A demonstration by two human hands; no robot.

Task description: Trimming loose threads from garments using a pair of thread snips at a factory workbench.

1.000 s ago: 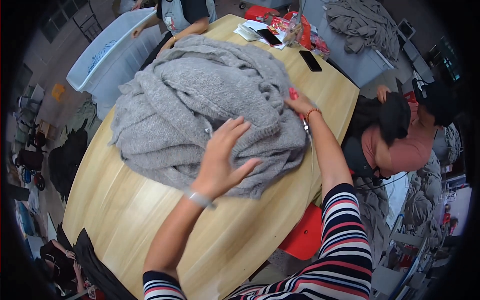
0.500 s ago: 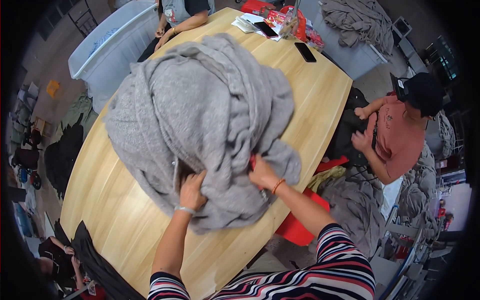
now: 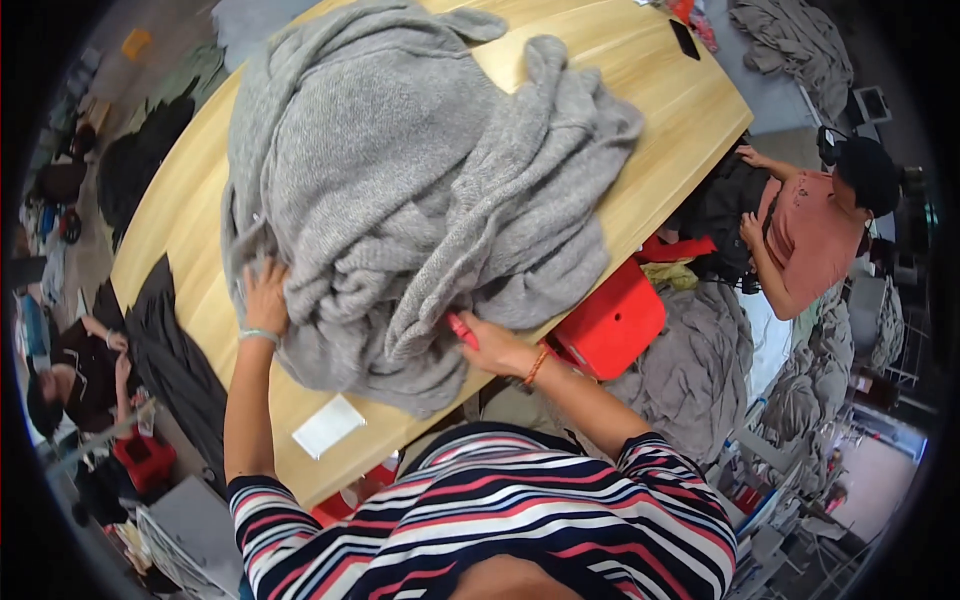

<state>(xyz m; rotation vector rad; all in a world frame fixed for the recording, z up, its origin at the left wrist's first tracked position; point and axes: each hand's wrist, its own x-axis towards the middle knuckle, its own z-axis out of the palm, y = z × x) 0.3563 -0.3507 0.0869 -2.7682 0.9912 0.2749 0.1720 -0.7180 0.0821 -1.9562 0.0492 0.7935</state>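
A large heap of grey knitted garments lies bunched over the wooden table, its folds hanging toward me. On the left side of the heap my left hand rests with its fingers spread on the knit. My right hand is closed round a small pink-red tool at the heap's near edge. Only part of that tool shows, so its exact kind is unclear. It points into the grey folds.
A white card lies by the table's near edge. A red stool stands at the right, beside grey cloth piled low. A phone lies at the far right corner. One person sits right, another left.
My view has shifted, and the heap is spread differently, with a thick fold now on the right. My left hand has moved left and opened out. The white card has come into sight.
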